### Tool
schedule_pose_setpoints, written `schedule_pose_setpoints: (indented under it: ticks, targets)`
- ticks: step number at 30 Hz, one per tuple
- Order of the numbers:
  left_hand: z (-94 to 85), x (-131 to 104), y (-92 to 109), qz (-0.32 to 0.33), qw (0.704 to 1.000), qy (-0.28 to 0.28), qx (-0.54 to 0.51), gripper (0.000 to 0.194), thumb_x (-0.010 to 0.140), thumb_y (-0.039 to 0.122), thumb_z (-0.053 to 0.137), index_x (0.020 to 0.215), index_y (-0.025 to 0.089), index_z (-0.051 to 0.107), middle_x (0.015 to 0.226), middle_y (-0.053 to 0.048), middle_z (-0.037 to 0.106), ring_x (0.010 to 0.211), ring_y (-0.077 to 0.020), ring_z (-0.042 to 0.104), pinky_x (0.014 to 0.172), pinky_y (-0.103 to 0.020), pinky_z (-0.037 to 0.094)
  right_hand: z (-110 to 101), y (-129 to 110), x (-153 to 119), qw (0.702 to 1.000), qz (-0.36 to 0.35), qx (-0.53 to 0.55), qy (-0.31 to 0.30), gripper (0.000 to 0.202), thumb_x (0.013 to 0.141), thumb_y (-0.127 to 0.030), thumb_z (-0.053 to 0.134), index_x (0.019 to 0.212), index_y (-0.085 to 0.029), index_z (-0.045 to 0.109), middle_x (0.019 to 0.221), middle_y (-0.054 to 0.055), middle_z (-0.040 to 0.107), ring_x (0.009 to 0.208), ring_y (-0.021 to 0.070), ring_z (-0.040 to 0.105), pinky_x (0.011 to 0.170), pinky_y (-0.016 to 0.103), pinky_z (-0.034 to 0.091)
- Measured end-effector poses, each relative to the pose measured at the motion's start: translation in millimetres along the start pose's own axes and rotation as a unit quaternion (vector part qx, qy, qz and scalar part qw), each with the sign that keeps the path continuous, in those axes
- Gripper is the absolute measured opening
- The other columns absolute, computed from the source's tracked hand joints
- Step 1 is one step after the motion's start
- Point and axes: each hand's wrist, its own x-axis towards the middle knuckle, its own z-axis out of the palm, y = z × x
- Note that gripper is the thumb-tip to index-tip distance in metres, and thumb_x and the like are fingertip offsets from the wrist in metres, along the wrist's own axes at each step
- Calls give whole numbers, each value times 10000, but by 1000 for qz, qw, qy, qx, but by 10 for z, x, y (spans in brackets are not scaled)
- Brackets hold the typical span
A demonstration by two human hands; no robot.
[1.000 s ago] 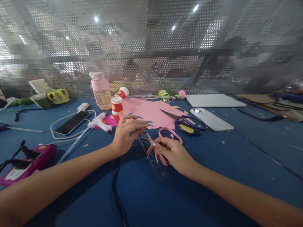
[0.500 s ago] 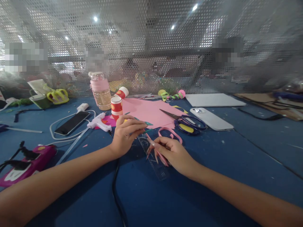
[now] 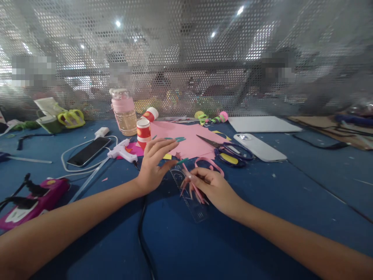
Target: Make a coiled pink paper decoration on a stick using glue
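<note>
My right hand [image 3: 217, 190] is closed on a thin pink paper strip [image 3: 198, 193], whose tip pokes out between thumb and forefinger. A curled loop of pink strip [image 3: 217, 163] shows just behind that hand; whether it is the same piece I cannot tell. My left hand [image 3: 155, 163], with long teal nails, is open, its thumb apart from the raised fingers. The left thumb comes near the strip's tip; I cannot tell if they touch. Beneath both hands a clear plastic ruler [image 3: 198, 214] lies on the blue table, partly hidden.
Pink paper sheets [image 3: 180, 136] lie behind the hands, with scissors [image 3: 233, 151] on their right edge. A white glue gun [image 3: 122, 151], a black-screened phone [image 3: 89, 151] and a magenta power strip [image 3: 37, 204] are leftward. Paper cups [image 3: 143, 132], a bottle [image 3: 124, 112] and a white phone [image 3: 260, 147] stand or lie farther back.
My left fingers have lifted up and away from the thumb, opening the hand. The right hand keeps the pink strip in nearly the same place.
</note>
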Motion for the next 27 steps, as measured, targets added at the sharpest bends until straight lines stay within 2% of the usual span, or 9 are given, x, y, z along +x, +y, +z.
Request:
schedule_pose_setpoints:
  ticks: [6, 13, 19, 23, 27]
  targets:
    - [7, 4, 3, 13, 1000, -5, 6, 173, 786, 243, 578, 948, 266, 633, 1073, -26, 635, 1047, -187, 508, 920, -414, 383, 0, 1, -9, 1000, 0, -9, -13, 373, 779, -532, 494, 707, -172, 557, 508, -57, 470, 347, 45, 394, 362, 191, 317]
    - [14, -2, 0, -4, 1000, -16, 5, 173, 798, 238, 563, 950, 278, 635, 1070, -21, 632, 1045, -184, 503, 917, -418, 375, 0, -2, -9, 1000, -4, -12, -10, 340, 798, -488, 495, 710, -166, 560, 510, -62, 461, 341, 39, 387, 357, 185, 299]
    - [31, -10, -8, 8, 1000, -13, 17, 174, 810, 239, 543, 957, 265, 632, 1072, -36, 625, 1035, -190, 500, 911, -417, 370, 9, -3, -7, 1000, -6, -3, -7, 323, 794, -473, 512, 696, -168, 556, 503, -69, 453, 337, 34, 381, 358, 182, 299]
    - [28, -13, -16, 15, 1000, -16, 21, 214, 820, 257, 525, 1018, 257, 607, 1093, -49, 610, 1034, -193, 497, 914, -411, 357, 7, 3, 0, 1000, -4, 8, -1, 338, 781, -490, 523, 679, -168, 546, 482, -71, 447, 327, 37, 380, 352, 186, 301]
    - [13, -17, -19, 17, 1000, -17, 6, 371, 834, 339, 488, 1185, 219, 504, 1132, -94, 580, 1040, -208, 490, 909, -396, 353, 7, 19, 17, 999, -3, 32, 4, 363, 738, -526, 560, 699, -165, 564, 499, -51, 485, 336, 56, 415, 349, 207, 339]
